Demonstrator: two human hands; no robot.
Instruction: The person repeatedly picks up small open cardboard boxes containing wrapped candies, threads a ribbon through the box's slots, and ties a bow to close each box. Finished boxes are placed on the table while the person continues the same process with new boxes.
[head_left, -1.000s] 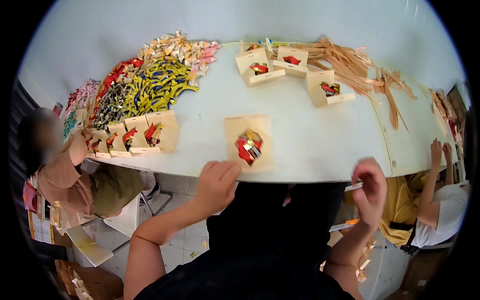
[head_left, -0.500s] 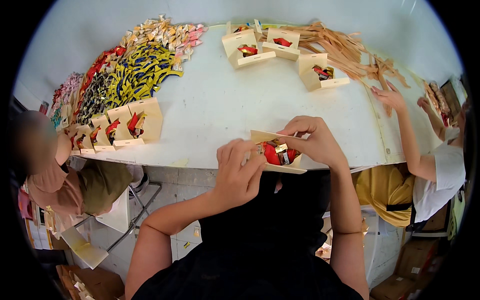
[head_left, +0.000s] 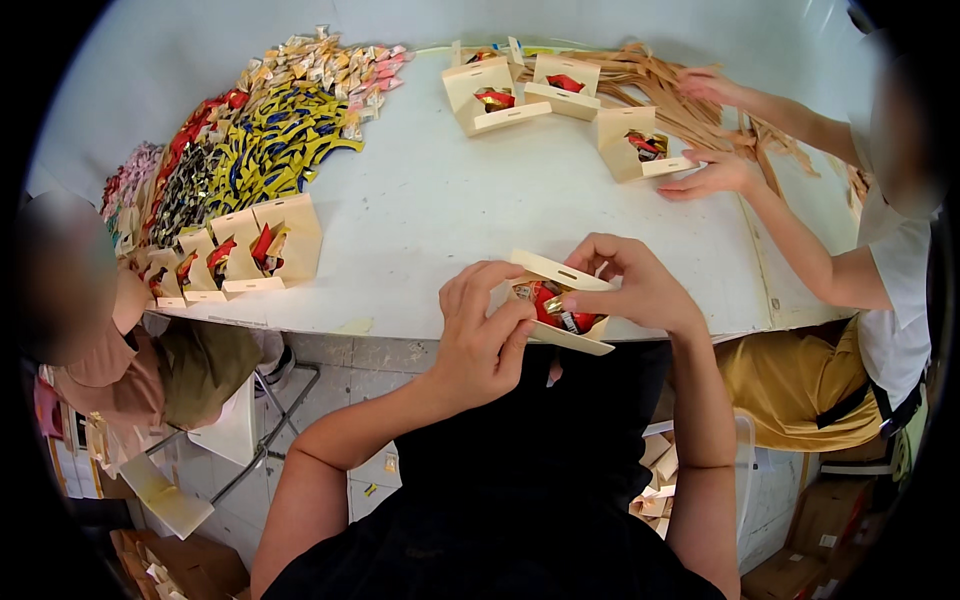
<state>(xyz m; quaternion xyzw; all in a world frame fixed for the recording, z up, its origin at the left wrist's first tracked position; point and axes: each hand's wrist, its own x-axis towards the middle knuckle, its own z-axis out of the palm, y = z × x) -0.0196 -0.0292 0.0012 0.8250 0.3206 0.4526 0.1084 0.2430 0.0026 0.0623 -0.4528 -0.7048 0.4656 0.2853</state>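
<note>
Half-curled left hand [head_left: 482,330] and right hand [head_left: 640,290] grip a cream card box [head_left: 575,340] (red-wrapped sweets [head_left: 546,297] inside) at the white table [head_left: 420,240] edge, tiled floor [head_left: 350,385] below-left of them

Findings at the White Table [head_left: 400,235]

We observe the left hand [head_left: 482,332] and right hand [head_left: 637,286] holding opposite ends of a cream box [head_left: 578,341], red-and-gold packets [head_left: 545,299] inside. A co-worker's hand [head_left: 718,174] is just beside another filled box [head_left: 616,146].

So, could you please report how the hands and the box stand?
Left hand and right hand holding open cream box. Wrapped sweets inside. Co-worker's hand by another box, apart.
</note>
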